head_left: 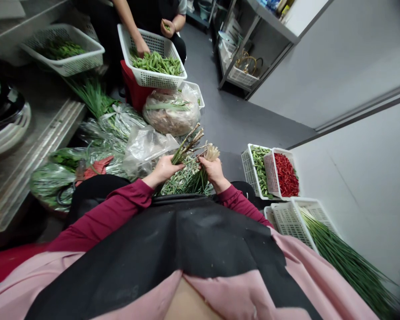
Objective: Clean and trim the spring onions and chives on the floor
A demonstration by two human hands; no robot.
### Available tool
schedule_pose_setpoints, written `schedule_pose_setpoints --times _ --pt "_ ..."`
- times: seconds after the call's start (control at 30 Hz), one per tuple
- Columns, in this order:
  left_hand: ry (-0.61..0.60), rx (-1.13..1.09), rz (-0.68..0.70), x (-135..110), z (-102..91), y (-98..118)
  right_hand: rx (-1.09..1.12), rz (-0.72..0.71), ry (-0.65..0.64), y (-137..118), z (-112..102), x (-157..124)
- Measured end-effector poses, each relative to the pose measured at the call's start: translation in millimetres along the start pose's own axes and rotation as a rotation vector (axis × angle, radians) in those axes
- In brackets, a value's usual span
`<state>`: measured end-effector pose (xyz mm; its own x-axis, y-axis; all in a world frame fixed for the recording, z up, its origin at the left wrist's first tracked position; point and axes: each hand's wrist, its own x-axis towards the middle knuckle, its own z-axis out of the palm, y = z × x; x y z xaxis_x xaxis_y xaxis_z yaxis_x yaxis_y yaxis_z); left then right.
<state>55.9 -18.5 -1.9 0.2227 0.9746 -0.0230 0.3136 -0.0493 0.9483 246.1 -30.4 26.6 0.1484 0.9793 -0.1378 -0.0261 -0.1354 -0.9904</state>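
Along the far left runs a stainless steel counter (36, 146) bearing a stack of dark and white dishes (6, 126) and a white plastic basket (70, 66) of leafy greens. Below it, on the floor, lie clear plastic bags of greens (63, 180) with a red cloth (96, 166) on top.

The person's left hand (165, 169) is closed around a bundle of brownish woody stalks (188, 144), held up above a heap of long green stalks (186, 184). A crumpled clear bag (146, 149) sits just beside that hand. The right hand (215, 173) is also closed, gripping stalks just below a pale fibrous tuft (212, 153). The two hands are close together, and the tuft and stalk tips stick up above them.

Beyond, a co-worker's hand (142, 46) reaches into a white basket (160, 80) of green pods (156, 62), which rests on a red crate (130, 84). A tied bag of pale produce (171, 113) lies near it.

To the right, on the grey floor (246, 120), sit a basket of green beans (248, 166), a basket of red chillies (285, 175), and a white basket (288, 222) beside long chives (346, 262).
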Motion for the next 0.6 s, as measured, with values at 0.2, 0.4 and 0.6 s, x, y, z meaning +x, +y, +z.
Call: schedule_pose_setpoints --times 0.2,0.4,0.6 --pt "-0.012 -0.010 0.000 0.0 -2.4 -0.7 -0.060 -0.022 -0.059 4.6 -6.4 3.2" --pt "-0.010 -0.001 -0.001 -0.5 -2.7 -0.9 -0.089 -0.037 -0.039 1.7 -6.5 1.5" --pt "0.038 0.046 0.006 1.9 -0.9 -4.3 -0.034 0.003 0.000 -3.3 -5.2 -0.1"
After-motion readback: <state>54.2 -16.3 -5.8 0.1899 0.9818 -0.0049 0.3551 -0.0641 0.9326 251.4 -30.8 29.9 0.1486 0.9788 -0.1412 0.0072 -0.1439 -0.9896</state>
